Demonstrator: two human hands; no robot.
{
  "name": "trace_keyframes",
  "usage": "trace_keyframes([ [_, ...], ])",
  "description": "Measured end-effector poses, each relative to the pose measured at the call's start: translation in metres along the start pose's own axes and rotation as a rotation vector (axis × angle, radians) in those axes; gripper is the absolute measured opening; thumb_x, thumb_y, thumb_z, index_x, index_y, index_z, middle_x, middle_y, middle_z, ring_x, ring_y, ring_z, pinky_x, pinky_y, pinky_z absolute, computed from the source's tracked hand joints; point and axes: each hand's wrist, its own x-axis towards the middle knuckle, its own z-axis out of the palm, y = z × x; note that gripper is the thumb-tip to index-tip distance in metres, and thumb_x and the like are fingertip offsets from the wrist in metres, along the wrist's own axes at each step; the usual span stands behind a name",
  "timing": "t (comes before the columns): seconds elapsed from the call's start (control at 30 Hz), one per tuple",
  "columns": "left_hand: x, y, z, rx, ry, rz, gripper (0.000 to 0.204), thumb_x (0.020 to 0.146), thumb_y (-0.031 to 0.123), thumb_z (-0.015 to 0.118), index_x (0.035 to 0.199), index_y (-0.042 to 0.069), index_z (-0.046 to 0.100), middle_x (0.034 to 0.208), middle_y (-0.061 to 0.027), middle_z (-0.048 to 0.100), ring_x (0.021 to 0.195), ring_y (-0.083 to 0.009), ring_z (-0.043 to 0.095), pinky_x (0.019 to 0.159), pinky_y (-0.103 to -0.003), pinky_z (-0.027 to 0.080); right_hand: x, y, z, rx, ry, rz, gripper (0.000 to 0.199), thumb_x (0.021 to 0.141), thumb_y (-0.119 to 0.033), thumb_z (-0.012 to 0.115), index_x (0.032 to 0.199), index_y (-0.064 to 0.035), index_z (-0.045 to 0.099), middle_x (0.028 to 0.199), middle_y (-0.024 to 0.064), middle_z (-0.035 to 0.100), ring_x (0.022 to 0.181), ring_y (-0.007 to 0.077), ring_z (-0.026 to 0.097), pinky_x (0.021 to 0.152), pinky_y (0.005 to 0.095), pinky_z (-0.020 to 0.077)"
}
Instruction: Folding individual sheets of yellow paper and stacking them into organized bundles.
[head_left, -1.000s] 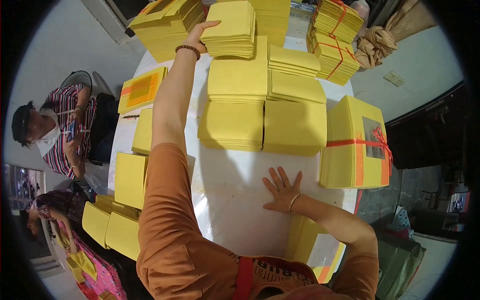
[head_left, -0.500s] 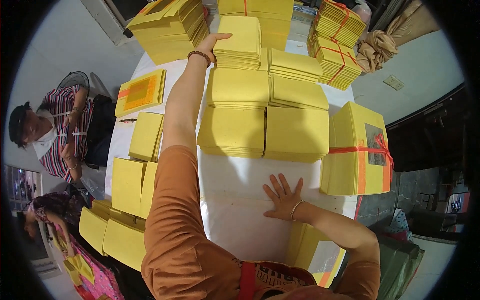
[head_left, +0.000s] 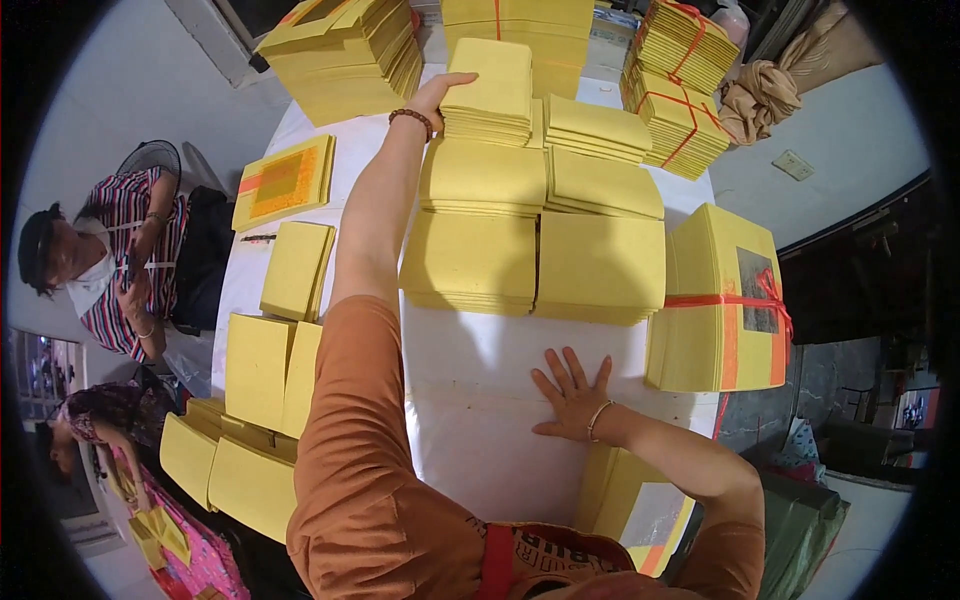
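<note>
Head view: our left hand (head_left: 436,96), far outstretched, gripped a yellow stack (head_left: 492,84); our right hand (head_left: 575,404) lay splayed, empty, on the table (head_left: 480,410).

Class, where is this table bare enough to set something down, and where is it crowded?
Widest: the white tabletop between the left sleeve and right hand, nearer than the middle yellow stacks. The far end, packed with tall stacks and red-tied bundles, is crowded.
</note>
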Motion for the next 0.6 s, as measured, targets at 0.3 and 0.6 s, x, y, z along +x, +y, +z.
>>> trace_keyframes([
  [0.3, 0.011, -0.001, -0.001, 0.137, -0.067, 0.001, 0.044, 0.075, 0.027, 0.066, 0.108, 0.002, 0.053, 0.102, -0.0113, 0.058, 0.091, -0.0191, 0.058, 0.078, -0.032, 0.048, 0.000, 0.004, 0.001, 0.006, 0.005, -0.006, 0.080, 0.078, -0.060, 0.040, 0.139, -0.0197, 0.006, 0.144, 0.0063, -0.013, 0.132, 0.0276, -0.015, 0.088, 0.0720, -0.0025],
  [0.6, 0.023, 0.014, -0.012, 0.205, 0.067, -0.044, 0.055, 0.066, 0.045, 0.069, 0.101, 0.004, 0.058, 0.093, -0.0095, 0.061, 0.084, -0.0179, 0.056, 0.073, -0.032, 0.045, 0.001, -0.001, -0.001, -0.029, 0.007, -0.016, 0.081, 0.078, -0.060, 0.040, 0.139, -0.0196, 0.006, 0.144, 0.0067, -0.012, 0.132, 0.0282, -0.014, 0.089, 0.0715, -0.0010],
])
